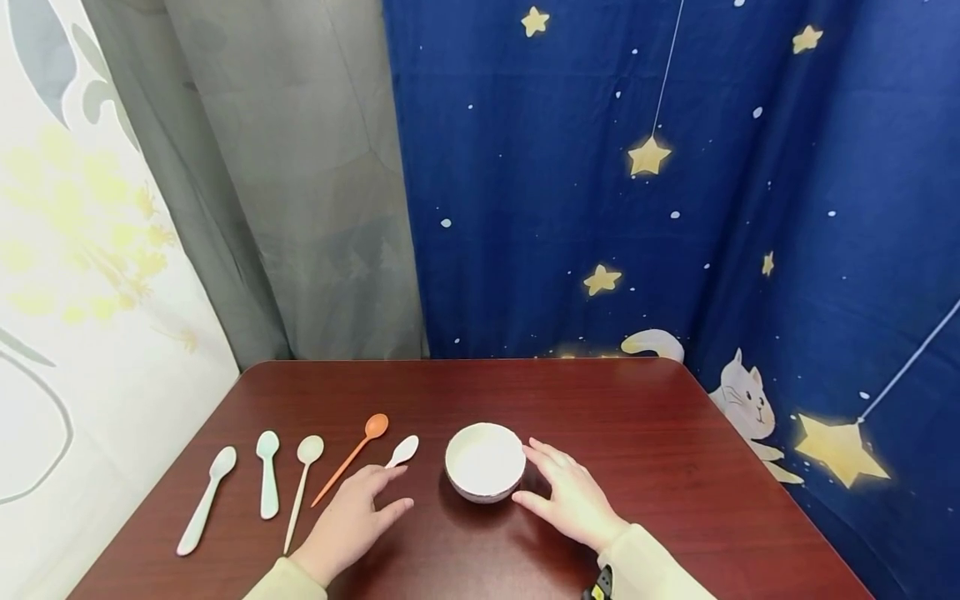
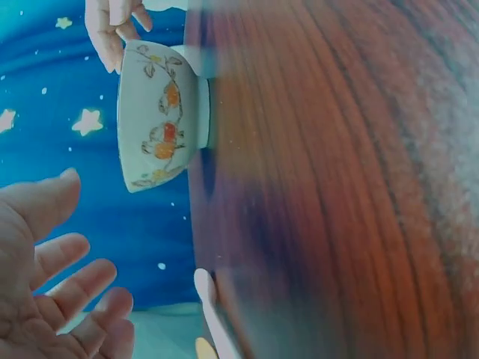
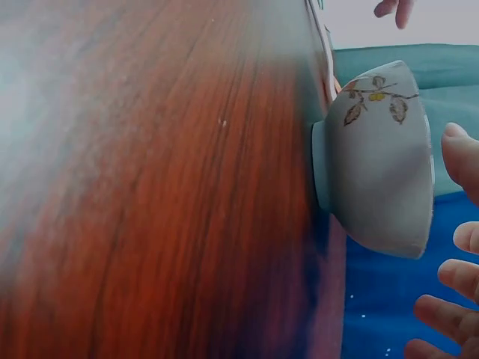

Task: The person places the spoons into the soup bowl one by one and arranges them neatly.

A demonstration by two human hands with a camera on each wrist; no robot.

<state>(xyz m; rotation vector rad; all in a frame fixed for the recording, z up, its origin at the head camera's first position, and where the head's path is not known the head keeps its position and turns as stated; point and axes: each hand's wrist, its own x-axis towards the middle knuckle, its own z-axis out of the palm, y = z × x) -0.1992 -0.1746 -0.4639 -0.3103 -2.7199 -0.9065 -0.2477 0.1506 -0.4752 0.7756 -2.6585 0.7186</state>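
A white bowl [image 1: 485, 460] stands upright on the table, with orange fruit and brown leaves painted on its outside [image 2: 166, 123]. My right hand [image 1: 572, 497] is just to the right of it, fingers spread and near the rim; in the right wrist view a gap shows between the fingers [image 3: 468, 278] and the bowl [image 3: 380, 161]. My left hand [image 1: 358, 514] hovers left of the bowl, thumb and fingers apart, holding nothing. Beyond that hand lies a white spoon [image 1: 405, 450], its handle hidden behind the fingers.
Left of my left hand several spoons lie in a loose row: an orange spoon [image 1: 367, 442], a cream spoon [image 1: 303, 475], a short mint spoon [image 1: 267, 475] and a long pale spoon [image 1: 207, 500]. The dark red table [image 1: 600, 400] ends at curtains [image 1: 540, 208].
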